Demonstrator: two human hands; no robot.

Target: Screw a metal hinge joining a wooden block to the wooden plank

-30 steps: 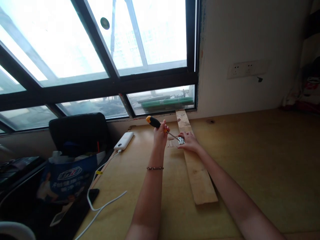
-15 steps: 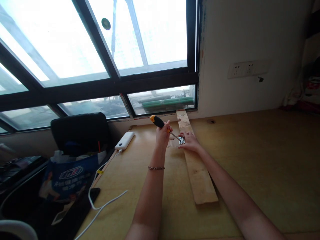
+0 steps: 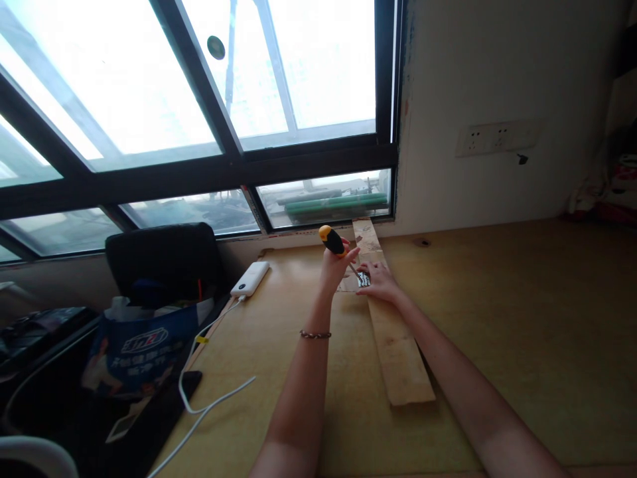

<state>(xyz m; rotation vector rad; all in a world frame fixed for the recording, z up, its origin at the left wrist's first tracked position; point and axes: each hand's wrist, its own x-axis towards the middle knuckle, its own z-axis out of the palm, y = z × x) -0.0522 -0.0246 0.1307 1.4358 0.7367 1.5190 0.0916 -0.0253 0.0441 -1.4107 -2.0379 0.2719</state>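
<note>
My left hand (image 3: 334, 269) is closed around a screwdriver (image 3: 332, 240) with a black and yellow handle. Its shaft slants down to the right, and the tip meets a small shiny metal hinge-like piece (image 3: 363, 279). My right hand (image 3: 381, 282) grips that metal piece, thumb on the near side and fingers on the far side, against the left edge of a long wooden board (image 3: 398, 352). The board lies flat on the table (image 3: 497, 332). A second, shorter piece of wood (image 3: 347, 284) shows partly at the board's left side, mostly hidden by my hands.
A white power bank (image 3: 250, 279) with a white cable (image 3: 219, 402) lies at the table's left edge. Beyond that edge are a black chair (image 3: 159, 259) and a blue bag (image 3: 144, 358). The window (image 3: 308, 159) and a wall with sockets (image 3: 500, 137) border the far side.
The screwdriver handle has swung right and stands steeper, and my left hand has shifted slightly right with it. My right hand still holds the metal piece. The camera view has moved slightly.
</note>
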